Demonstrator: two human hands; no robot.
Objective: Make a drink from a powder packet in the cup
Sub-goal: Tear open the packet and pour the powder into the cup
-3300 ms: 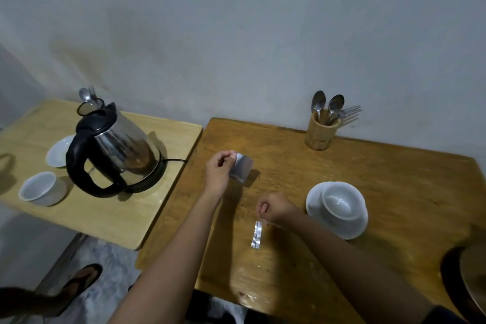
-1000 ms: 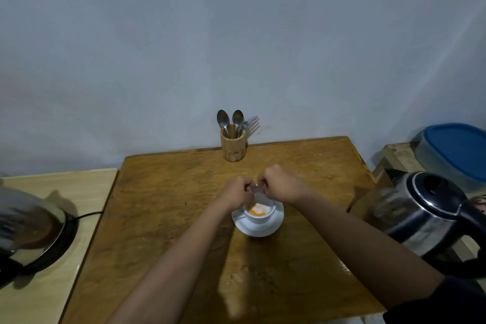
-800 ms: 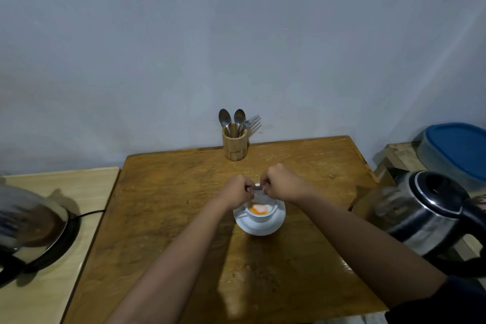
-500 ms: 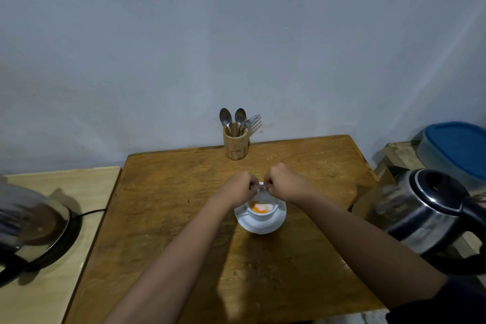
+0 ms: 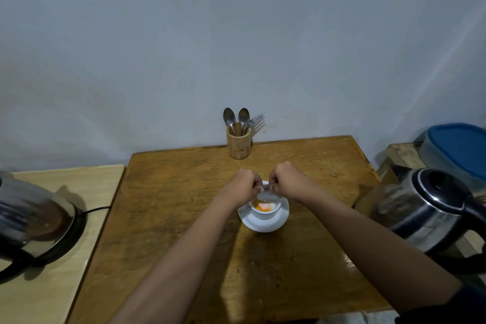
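Your left hand (image 5: 243, 185) and right hand (image 5: 288, 179) meet directly above the white cup (image 5: 264, 212), each grip pinched on an end of the small silvery powder packet (image 5: 266, 188), held just over the cup's rim. The cup sits on its white saucer (image 5: 264, 223) near the middle of the wooden bench (image 5: 171, 205), and orange powder (image 5: 261, 206) already lies in the cup's bottom, so the emptying step looks well under way, perhaps nearly finished; how much powder remains in the packet cannot be told. No liquid is visible in the cup. Judging from this, water and stirring are left. A steel kettle (image 5: 431, 210) stands to the right of the cup, off the bench's right edge, and a second kettle (image 5: 29, 221) sits on its base on the lighter side table (image 5: 84, 258) to the cup's left. Behind the cup, against the wall, a wooden holder (image 5: 238, 144) carries spoons (image 5: 236, 117) for the stirring to come.
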